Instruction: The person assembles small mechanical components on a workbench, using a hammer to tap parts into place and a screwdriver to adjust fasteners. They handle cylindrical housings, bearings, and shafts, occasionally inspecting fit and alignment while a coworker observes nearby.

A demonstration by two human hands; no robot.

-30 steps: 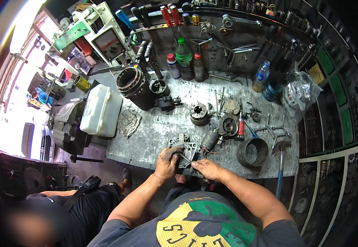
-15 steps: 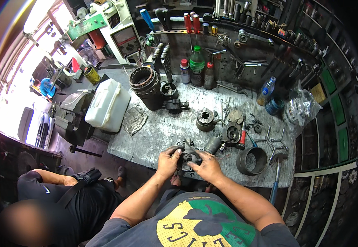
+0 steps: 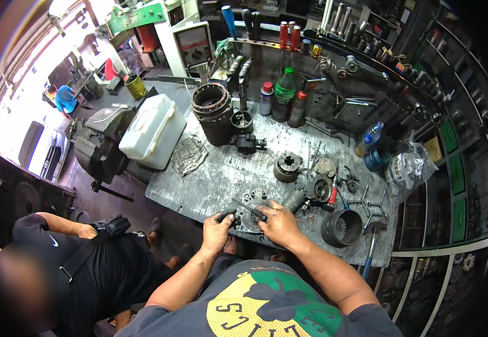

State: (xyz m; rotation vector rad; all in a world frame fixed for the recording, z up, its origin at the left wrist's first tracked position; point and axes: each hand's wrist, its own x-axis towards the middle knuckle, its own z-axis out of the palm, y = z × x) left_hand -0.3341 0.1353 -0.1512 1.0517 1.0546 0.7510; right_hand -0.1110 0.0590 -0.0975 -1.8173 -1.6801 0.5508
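Observation:
At the near edge of the metal workbench (image 3: 216, 180) lies a round grey metal housing plate (image 3: 253, 210). My left hand (image 3: 217, 229) grips the dark handle of a thin tool (image 3: 238, 209) at the plate's left side. My right hand (image 3: 277, 223) rests on the plate's right side, fingers closed on the tool's slim shaft. The plate is partly hidden under both hands.
A black ring housing (image 3: 341, 227), a stator cylinder (image 3: 215, 112), a round hub (image 3: 286, 166), a red-handled tool (image 3: 332, 194), bottles (image 3: 283, 95) and a white plastic container (image 3: 153, 130) stand on the bench. A person in black (image 3: 70, 264) sits at the lower left.
My left hand has slid off the plate to its left side and now holds the dark tool handle. The right hand stays on the plate.

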